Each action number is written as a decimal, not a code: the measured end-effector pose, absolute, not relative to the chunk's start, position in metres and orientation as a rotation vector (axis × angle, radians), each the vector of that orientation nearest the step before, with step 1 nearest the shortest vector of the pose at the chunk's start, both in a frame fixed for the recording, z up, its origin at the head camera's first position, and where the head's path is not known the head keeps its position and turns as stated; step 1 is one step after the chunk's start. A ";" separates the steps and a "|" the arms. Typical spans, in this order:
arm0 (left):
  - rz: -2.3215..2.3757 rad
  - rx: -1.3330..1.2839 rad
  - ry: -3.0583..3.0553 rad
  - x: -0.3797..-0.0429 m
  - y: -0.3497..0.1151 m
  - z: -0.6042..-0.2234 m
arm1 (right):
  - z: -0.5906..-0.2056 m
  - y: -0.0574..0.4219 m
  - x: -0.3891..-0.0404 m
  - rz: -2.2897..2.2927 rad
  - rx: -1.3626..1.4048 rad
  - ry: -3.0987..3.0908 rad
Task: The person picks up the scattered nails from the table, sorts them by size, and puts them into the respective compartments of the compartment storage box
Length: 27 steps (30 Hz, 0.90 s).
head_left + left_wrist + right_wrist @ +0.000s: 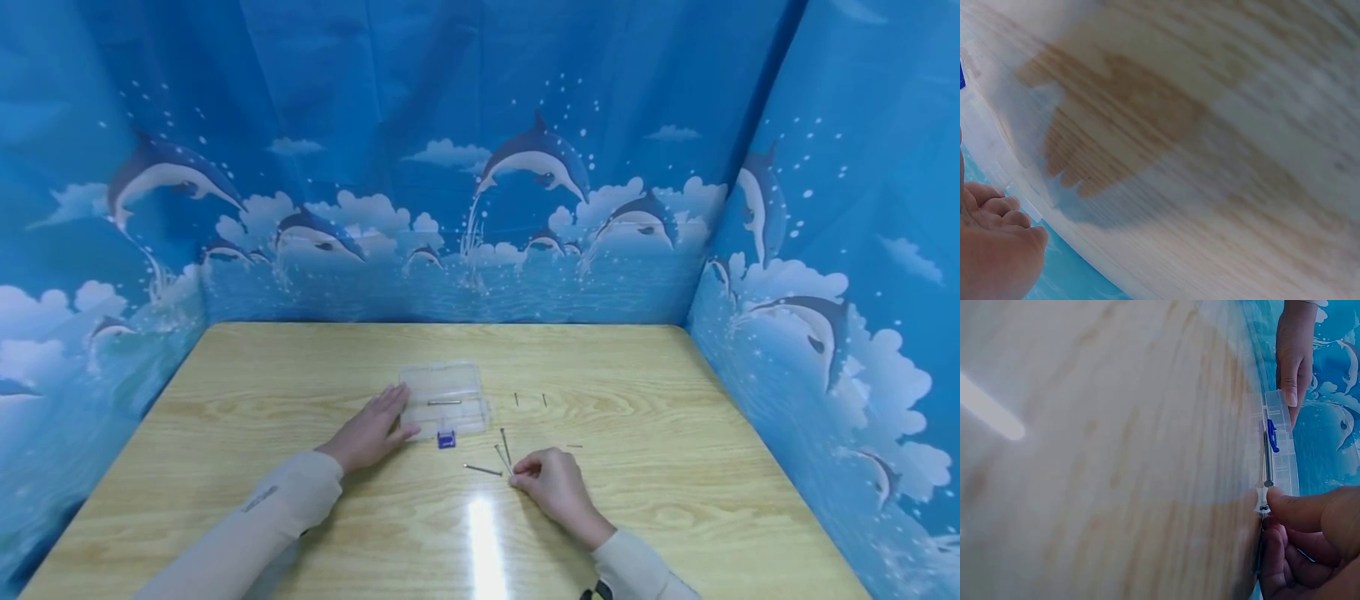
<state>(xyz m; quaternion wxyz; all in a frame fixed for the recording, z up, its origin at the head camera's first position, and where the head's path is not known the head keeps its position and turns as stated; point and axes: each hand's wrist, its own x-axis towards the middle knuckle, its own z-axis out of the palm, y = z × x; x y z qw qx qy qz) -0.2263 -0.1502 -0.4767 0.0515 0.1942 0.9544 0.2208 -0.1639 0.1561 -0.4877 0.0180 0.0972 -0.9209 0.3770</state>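
A clear plastic box (420,381) lies opened out on the table, a long nail (445,402) inside it and a blue latch (446,439) at its near edge. My left hand (372,429) rests against the box's left side, fingers extended and thumb at the near corner. To the right of the latch, my right hand (557,487) pinches the near end of a long nail (503,459) between thumb and fingertips. Two more long nails lie beside it, an upright-pointing nail (505,442) and a sideways nail (482,470). In the right wrist view, the thumb (1300,509) hides part of the pinch.
Two short nails lie right of the box, a first short nail (516,399) and a second short nail (544,400). A third short nail (574,447) lies beyond my right hand. The wooden table (285,367) is bordered by blue dolphin curtains (420,100).
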 end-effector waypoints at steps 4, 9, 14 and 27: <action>0.676 0.603 2.898 -0.226 -0.150 -0.477 | -0.487 0.156 -0.164 1.167 0.300 -2.862; 0.678 0.596 2.891 -0.226 -0.150 -0.478 | -0.486 0.155 -0.165 1.159 0.298 -2.880; 0.670 0.589 2.894 -0.227 -0.150 -0.479 | -0.486 0.155 -0.166 1.141 0.306 -2.893; 0.668 0.611 2.902 -0.228 -0.152 -0.479 | -0.483 0.151 -0.166 1.110 0.290 -2.944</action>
